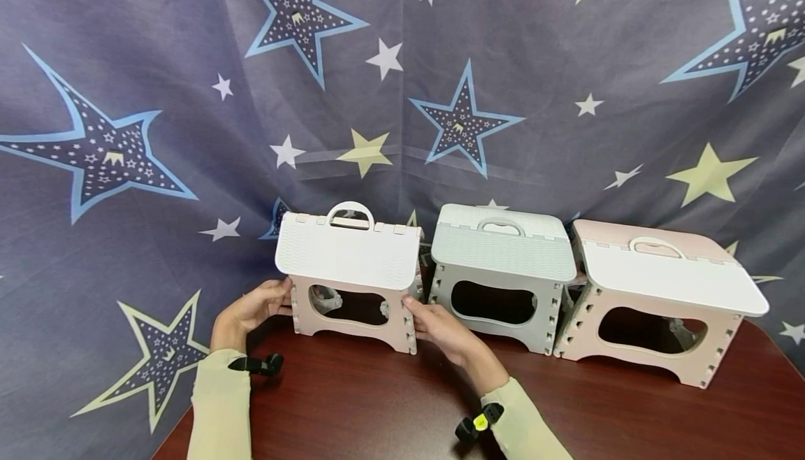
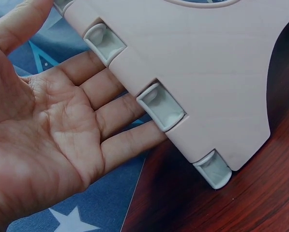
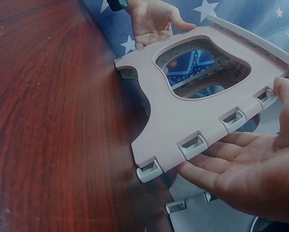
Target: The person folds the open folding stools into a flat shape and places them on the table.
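A folding step stool [image 1: 349, 250] with a white top, a carry handle and pale pink legs stands unfolded on the table at the left. My left hand [image 1: 260, 303] holds its left side, fingers reaching behind the edge of the pink leg panel [image 2: 197, 63] and thumb higher up at the edge. On the opposite side my right hand [image 1: 443, 331] grips the edge, thumb at the front corner under the top. The right hand's fingers [image 3: 207, 176] run behind the panel in the right wrist view. Grey hinge clips [image 2: 161, 106] line the panel edges.
A grey-green folding stool [image 1: 503, 254] stands close on the right. Beyond it is a wider folding stool [image 1: 669, 278] with a white and pink top. All stand on the dark red wooden table [image 1: 377, 404], before a purple-grey star-patterned curtain [image 1: 352, 103].
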{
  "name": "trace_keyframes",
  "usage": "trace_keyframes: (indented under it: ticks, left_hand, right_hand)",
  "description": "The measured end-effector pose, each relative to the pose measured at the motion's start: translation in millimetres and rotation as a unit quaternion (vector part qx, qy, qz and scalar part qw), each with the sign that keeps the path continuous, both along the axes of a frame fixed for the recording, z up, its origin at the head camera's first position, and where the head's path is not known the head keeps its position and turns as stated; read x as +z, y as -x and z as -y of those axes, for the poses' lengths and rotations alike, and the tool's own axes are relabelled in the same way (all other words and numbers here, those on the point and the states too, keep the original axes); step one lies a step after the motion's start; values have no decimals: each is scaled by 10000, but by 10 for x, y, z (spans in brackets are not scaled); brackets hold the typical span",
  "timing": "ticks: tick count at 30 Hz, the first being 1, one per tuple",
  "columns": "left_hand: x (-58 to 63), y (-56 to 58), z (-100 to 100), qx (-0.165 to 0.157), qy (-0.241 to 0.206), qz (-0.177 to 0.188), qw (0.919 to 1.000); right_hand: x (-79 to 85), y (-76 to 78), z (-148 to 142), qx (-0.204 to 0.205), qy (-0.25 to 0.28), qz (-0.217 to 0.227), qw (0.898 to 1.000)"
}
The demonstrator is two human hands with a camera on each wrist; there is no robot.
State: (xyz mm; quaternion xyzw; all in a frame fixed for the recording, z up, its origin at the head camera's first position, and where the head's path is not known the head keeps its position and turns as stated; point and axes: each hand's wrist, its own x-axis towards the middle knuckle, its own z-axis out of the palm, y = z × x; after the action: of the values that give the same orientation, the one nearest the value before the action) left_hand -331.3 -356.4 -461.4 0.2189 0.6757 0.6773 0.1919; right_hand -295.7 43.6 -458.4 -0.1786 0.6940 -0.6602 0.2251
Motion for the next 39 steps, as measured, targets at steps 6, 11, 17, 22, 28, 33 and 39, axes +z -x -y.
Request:
trace_keyframes:
  ticks: [6,11,17,22,28,33,39]
  left_hand:
    - [-16,4,0,-25,-33,-26,10000]
    - [-9,-6,-3,-61,-49,-35,10000]
    - [3,-14,-3,-78,-76,-59,9999]
    - [-6,-5,-2,-10,-18,-33,10000]
    - [-14,1,1,65,35,-21,10000]
    - [-11,5,-9,42,56,-13,10000]
    - [-16,23,-19,75,38,10,10000]
  right_hand:
    - [1,-2,-4,23,-18,-3,10000]
    - [0,-2,-7,58,-5,20,10000]
    - [1,-7,-4,56,-11,56,10000]
    - [-3,-2,-3,75,-14,60,10000]
    - [-8,6,-10,110,-22,70,9999]
    - [-9,8,-5,90,-40,52,9999]
    - [-12,7,3,54,-14,60,10000]
